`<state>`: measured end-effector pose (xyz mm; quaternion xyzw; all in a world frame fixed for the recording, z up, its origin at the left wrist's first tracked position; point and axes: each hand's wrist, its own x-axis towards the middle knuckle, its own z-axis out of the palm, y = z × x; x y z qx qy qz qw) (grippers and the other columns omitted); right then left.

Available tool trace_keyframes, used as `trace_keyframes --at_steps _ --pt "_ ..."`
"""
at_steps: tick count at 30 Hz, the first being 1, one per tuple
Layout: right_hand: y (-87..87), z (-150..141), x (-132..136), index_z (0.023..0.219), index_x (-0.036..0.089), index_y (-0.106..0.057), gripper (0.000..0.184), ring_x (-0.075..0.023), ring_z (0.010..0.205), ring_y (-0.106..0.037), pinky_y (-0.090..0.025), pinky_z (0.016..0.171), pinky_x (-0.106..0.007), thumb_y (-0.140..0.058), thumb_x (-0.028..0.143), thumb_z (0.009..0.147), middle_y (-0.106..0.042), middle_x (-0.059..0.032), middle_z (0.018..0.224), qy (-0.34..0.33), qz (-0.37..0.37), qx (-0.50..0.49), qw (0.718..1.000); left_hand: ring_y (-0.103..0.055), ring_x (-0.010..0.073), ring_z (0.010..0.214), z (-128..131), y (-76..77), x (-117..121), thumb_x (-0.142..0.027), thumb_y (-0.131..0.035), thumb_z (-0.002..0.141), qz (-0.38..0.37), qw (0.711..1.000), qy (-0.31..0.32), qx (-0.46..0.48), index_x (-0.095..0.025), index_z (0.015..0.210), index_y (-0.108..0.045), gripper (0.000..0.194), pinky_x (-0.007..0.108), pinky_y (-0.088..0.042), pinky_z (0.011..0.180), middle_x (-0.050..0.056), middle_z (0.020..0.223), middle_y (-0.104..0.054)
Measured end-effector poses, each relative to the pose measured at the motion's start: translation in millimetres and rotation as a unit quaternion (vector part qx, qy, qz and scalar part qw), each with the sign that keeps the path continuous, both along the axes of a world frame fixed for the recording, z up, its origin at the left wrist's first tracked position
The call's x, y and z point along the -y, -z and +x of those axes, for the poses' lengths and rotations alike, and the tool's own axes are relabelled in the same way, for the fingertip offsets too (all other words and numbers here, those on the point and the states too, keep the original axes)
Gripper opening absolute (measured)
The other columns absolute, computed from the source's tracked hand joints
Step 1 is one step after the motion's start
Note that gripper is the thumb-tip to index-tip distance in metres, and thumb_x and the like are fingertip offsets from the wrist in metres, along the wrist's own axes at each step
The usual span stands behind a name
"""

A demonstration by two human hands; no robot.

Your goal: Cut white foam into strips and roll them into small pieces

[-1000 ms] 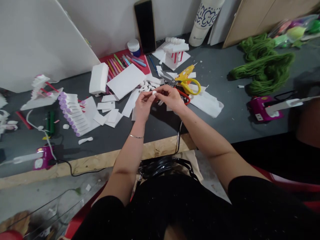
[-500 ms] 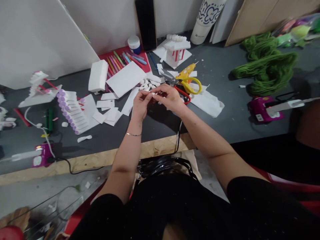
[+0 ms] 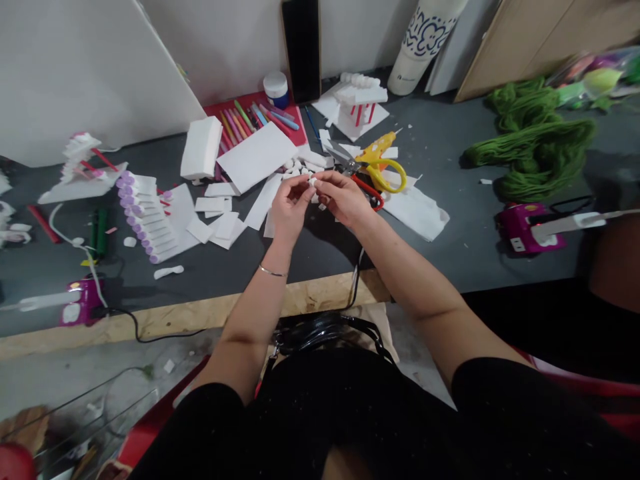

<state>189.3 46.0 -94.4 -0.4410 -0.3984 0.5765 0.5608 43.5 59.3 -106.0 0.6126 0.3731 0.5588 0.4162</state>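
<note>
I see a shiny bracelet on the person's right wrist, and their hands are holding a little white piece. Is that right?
Almost! The head view shows the shiny bracelet on the left wrist, not the right. The rest is right: the left hand and right hand hold a little white piece.

White wall (image 3: 240, 40) at 12 o'clock; white panel (image 3: 85, 80) leaning at 10 o'clock; tan wooden board (image 3: 520, 47) at 1 o'clock. Dark grey tabletop (image 3: 440, 253), plywood edge (image 3: 200, 313) below; pale concrete floor (image 3: 100, 373) at 8 o'clock.
</note>
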Motion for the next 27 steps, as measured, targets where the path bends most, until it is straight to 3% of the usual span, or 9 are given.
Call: trace_keyframes --at_steps 4,9,13,19,27 --pt "-1.7 -1.8 1.6 0.088 0.024 -0.073 0.021 -0.0078 0.070 -0.058 -0.048 0.063 -0.021 -0.088 0.035 0.079 -0.067 0.0046 0.081 -0.007 -0.027 -0.061 0.998 -0.071 0.0198 0.097 -1.5 -4.4 3.8 -0.063 -0.076 0.089 0.069 0.997 -0.026 -0.036 -0.027 0.102 -0.078 0.038 0.036 -0.058 0.090 0.005 0.102 -0.075" --pt "-1.4 1.8 1.2 0.085 0.024 -0.069 0.030 -0.0076 0.067 -0.057 -0.048 0.062 -0.021 -0.091 0.040 0.074 -0.066 0.0054 0.078 -0.029 -0.038 -0.049 0.998 -0.071 0.0195 0.095 -0.9 -3.3 2.5 -0.059 -0.072 0.094 0.118 0.990 -0.050 -0.055 -0.028 0.092 -0.079 0.031 0.037 -0.058 0.090 0.004 0.095 -0.076" --pt "2.7 4.1 0.2 0.083 0.024 -0.068 0.031 -0.0078 0.064 -0.055 -0.047 0.060 -0.022 -0.090 0.045 0.074 -0.065 0.0052 0.074 -0.019 -0.030 -0.018 0.999 -0.070 0.0190 0.091 0.4 -3.0 1.2 -0.059 -0.076 0.091 0.085 0.995 -0.039 -0.043 -0.027 0.088 -0.080 0.033 0.035 -0.057 0.087 0.004 0.093 -0.076" --pt "5.4 4.5 0.2 0.085 0.024 -0.070 0.035 -0.0069 0.060 -0.055 -0.048 0.059 -0.022 -0.088 0.052 0.073 -0.065 0.0059 0.071 0.023 0.045 0.029 0.998 -0.070 0.0167 0.086 4.0 -1.6 2.3 -0.059 -0.083 0.084 -0.044 0.999 -0.020 0.001 -0.021 0.092 -0.077 0.039 0.031 -0.056 0.082 0.004 0.093 -0.077" --pt "4.1 5.9 5.2 0.086 0.026 -0.074 0.021 -0.0097 0.067 -0.060 -0.051 0.064 -0.025 -0.085 0.043 0.077 -0.068 0.0041 0.077 0.045 0.088 0.103 0.990 -0.069 0.0153 0.082 3.4 -1.2 2.9 -0.041 -0.080 0.090 -0.057 0.998 -0.016 -0.012 -0.020 0.088 -0.073 0.023 0.028 -0.054 0.078 0.003 0.088 -0.076"
